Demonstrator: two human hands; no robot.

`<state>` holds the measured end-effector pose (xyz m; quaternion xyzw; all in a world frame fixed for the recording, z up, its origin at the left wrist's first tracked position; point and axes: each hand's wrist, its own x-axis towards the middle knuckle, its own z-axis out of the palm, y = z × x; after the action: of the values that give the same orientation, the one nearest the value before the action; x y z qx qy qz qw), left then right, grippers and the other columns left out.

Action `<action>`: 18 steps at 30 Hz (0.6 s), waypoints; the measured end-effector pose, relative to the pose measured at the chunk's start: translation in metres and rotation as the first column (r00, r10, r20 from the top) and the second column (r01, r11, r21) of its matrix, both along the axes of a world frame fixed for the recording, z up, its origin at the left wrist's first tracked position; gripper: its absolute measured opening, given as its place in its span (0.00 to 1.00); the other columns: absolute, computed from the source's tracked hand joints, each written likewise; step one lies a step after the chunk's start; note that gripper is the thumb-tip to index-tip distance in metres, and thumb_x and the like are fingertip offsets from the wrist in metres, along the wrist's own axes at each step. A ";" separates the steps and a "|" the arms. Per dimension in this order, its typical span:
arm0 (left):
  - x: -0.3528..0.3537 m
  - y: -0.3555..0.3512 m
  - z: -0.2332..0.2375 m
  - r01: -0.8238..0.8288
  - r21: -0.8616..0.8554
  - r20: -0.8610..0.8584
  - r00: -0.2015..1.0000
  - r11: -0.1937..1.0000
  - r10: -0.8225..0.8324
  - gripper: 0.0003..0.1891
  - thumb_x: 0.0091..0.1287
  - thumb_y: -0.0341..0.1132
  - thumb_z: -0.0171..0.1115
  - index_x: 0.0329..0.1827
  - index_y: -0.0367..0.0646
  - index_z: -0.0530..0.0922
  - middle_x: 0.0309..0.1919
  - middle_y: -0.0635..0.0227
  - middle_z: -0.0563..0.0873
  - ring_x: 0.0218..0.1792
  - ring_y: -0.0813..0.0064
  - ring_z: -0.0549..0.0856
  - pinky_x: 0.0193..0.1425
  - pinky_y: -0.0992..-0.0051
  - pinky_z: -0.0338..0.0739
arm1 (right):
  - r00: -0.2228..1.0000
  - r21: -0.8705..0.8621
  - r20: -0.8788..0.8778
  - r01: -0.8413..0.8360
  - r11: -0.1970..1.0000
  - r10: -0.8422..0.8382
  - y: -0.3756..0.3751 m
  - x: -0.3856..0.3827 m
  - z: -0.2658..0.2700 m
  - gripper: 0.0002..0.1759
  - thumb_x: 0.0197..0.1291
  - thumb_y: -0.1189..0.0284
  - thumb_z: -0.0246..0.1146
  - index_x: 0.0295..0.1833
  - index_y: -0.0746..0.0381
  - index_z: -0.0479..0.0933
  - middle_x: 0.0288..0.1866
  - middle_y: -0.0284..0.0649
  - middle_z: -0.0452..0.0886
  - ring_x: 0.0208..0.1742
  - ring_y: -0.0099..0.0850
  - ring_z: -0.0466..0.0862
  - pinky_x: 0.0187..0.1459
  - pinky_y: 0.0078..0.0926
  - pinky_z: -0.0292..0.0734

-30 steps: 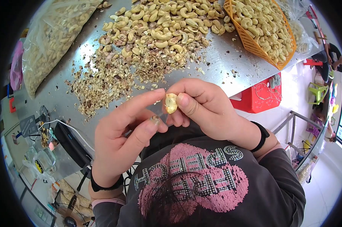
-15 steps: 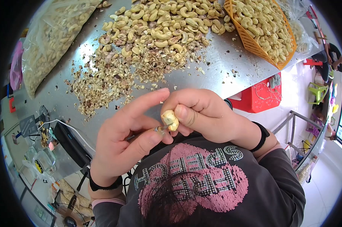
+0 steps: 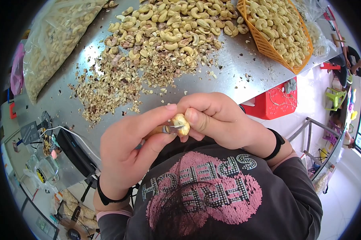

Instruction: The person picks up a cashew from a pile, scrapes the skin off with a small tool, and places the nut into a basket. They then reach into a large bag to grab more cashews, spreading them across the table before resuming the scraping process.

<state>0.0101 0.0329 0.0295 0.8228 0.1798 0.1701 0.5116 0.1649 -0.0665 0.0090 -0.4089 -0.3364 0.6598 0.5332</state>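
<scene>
Between my fingertips, just in front of my chest, is a pale yellow cashew nut (image 3: 180, 123). My right hand (image 3: 216, 120) pinches it between thumb and forefinger. My left hand (image 3: 138, 140) is wrapped round a small knife (image 3: 168, 129), whose short metal blade touches the nut's left side. Most of the knife's handle is hidden in the fingers. Beyond my hands a heap of cashews (image 3: 172, 24) lies on the metal table (image 3: 228, 60), with a spread of skin flakes (image 3: 108, 88) on its near side.
At the back right an orange basket (image 3: 264, 46) holds many cashews. A clear plastic bag of cashews (image 3: 56, 48) lies at the back left. A red stool (image 3: 272, 105) stands beyond the table's right edge. A black case (image 3: 74, 152) and a white cable are on the left.
My left hand has closed round the knife, its forefinger coming down toward the nut. The blade now lies more level against the nut, which has turned slightly in my right fingers.
</scene>
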 end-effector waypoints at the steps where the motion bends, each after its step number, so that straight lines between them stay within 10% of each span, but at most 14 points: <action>1: 0.001 -0.001 -0.001 -0.013 0.021 0.031 0.999 1.000 0.012 0.19 0.51 0.24 0.60 0.48 0.43 0.75 0.30 0.64 0.81 0.26 0.70 0.80 0.30 0.80 0.72 | 1.000 0.000 0.000 0.000 1.000 0.000 0.000 -0.001 -0.001 0.15 0.64 0.65 0.44 0.34 0.65 0.69 0.20 0.29 0.66 0.23 0.16 0.65 0.28 0.14 0.65; 6: 0.001 -0.003 0.002 -0.030 0.020 0.017 0.999 0.999 0.029 0.17 0.53 0.25 0.58 0.48 0.44 0.75 0.27 0.65 0.81 0.23 0.73 0.79 0.26 0.81 0.70 | 0.985 0.031 -0.166 0.058 0.998 -0.052 0.001 -0.003 -0.007 0.15 0.64 0.65 0.44 0.35 0.66 0.69 0.19 0.29 0.64 0.22 0.17 0.64 0.30 0.17 0.67; 11: -0.003 0.000 0.000 -0.075 -0.402 -0.081 0.996 0.913 0.046 0.14 0.60 0.26 0.51 0.50 0.40 0.73 0.26 0.69 0.80 0.21 0.85 0.74 0.21 0.85 0.68 | 0.978 0.019 -0.200 0.066 0.998 -0.061 0.000 -0.005 -0.010 0.15 0.64 0.65 0.44 0.36 0.65 0.69 0.20 0.29 0.65 0.22 0.17 0.64 0.30 0.16 0.66; 18: 0.000 -0.002 -0.002 -0.093 -0.370 -0.041 0.996 0.924 0.084 0.15 0.59 0.26 0.53 0.51 0.39 0.73 0.29 0.67 0.80 0.27 0.83 0.77 0.31 0.84 0.72 | 0.989 -0.006 -0.119 0.091 0.996 -0.091 0.001 -0.005 -0.012 0.15 0.64 0.65 0.45 0.35 0.65 0.70 0.21 0.29 0.66 0.23 0.15 0.64 0.29 0.14 0.65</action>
<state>0.0099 0.0313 0.0273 0.7040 0.2520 0.1459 0.6477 0.1598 -0.0652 -0.0035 -0.3840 -0.2846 0.6581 0.5817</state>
